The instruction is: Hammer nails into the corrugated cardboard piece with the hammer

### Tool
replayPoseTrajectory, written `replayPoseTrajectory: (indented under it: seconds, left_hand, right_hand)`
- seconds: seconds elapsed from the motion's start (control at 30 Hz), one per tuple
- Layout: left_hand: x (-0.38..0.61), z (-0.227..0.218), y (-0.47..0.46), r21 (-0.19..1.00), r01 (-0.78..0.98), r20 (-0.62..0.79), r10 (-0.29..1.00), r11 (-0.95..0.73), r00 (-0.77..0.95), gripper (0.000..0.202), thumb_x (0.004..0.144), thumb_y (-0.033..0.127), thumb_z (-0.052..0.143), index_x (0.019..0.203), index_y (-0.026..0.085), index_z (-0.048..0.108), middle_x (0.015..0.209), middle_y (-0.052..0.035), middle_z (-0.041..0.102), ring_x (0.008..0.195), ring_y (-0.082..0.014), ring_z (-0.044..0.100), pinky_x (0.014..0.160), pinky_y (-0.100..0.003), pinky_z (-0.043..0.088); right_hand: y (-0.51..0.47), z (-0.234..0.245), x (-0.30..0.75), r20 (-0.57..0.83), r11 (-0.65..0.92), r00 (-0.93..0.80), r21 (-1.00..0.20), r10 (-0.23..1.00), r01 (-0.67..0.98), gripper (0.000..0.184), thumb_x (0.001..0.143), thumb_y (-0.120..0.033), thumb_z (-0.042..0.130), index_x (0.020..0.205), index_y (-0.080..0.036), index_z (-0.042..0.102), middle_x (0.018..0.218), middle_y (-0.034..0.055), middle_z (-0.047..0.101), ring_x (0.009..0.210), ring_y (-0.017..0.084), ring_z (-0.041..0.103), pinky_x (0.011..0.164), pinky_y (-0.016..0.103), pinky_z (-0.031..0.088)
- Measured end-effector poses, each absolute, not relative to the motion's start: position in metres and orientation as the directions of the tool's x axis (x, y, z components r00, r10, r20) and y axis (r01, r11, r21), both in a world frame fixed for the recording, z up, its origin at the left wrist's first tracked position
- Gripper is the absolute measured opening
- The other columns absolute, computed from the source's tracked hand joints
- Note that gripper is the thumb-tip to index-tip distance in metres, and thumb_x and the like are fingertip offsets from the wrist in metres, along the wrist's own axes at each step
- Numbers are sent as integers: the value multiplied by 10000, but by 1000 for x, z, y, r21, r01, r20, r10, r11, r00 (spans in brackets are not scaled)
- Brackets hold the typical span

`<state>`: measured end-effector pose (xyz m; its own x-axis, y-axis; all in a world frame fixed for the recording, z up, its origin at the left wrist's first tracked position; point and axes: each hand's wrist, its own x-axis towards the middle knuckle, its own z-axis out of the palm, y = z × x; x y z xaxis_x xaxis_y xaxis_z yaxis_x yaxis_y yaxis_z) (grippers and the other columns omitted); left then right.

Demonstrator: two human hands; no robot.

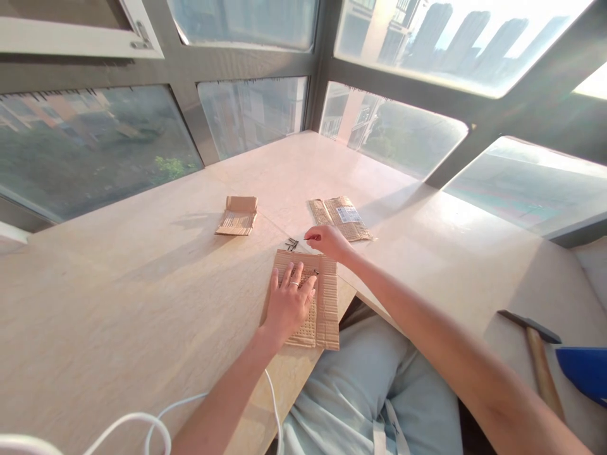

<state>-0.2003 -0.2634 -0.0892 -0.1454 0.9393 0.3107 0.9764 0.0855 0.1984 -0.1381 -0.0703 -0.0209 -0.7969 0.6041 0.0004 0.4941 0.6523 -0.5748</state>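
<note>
My left hand (pixel 290 302) lies flat with fingers spread on a piece of corrugated cardboard (pixel 328 303). Rows of small holes mark the cardboard under and beside that hand, and a ring sits on one finger. A small dark piece (pixel 316 272) stands near the thumb. Just beyond the cardboard's far edge, my right hand (pixel 327 241) pinches a thin, dark, nail-like piece (pixel 308 238) between thumb and fingertip. Close to its left lies a little pile of similar dark pieces (pixel 291 244), too small to tell whether nails or screws.
Farther back are a folded cardboard piece (pixel 238 216) and a flattened cardboard piece with a white label (pixel 349 215). A hammer (pixel 538 360) and a blue object (pixel 583 373) lie at the right. White cable (pixel 156 420) curls at lower left. Windows border the stone-like surface.
</note>
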Motion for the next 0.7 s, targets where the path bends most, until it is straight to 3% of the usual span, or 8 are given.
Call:
replayPoseTrajectory:
  seconds: [0.13,0.3,0.43,0.53,0.7]
  left_hand:
    - [-200,-88,-263,198,976,311,938,92,-151,357,960,304,441,1279,291,602,1464,-118,483,1358,-324,432,1110,-610,281]
    - [-199,-88,-263,191,978,324,935,83,-143,344,952,292,465,1266,279,606,1452,-127,496,1352,-329,439,1105,-623,278]
    - [-199,-88,-263,191,978,326,935,79,-139,350,958,295,457,1277,284,598,1457,-124,491,1353,-331,438,1099,-625,284]
    - [-200,-86,-263,200,977,321,937,72,-134,340,953,298,466,1255,281,621,1436,-124,514,1349,-337,442,1101,-629,280]
    - [-203,-86,-263,210,977,319,942,33,-100,363,945,269,475,1279,296,614,1443,-134,503,1382,-338,396,1105,-626,274]
  right_hand:
    - [-71,-37,-151,-37,643,-787,-553,615,529,208,805,-99,593,917,-148,761,878,56,763,822,173,676,723,239,464]
    - [-74,-38,-143,-38,648,-784,-538,620,539,273,844,-142,581,1068,-152,736,976,65,757,854,170,669,759,243,458]
    - [-85,-29,-121,14,716,-821,-498,571,489,218,895,-246,557,935,-163,754,891,54,736,818,159,637,749,243,429]
    - [-96,-26,-103,-82,770,-862,-414,500,486,187,869,-288,604,820,-168,740,746,26,699,693,143,600,622,231,388]
    - [-116,-26,-92,-234,783,-795,-165,560,600,239,903,-363,562,818,-201,715,782,45,721,690,174,634,541,245,356]
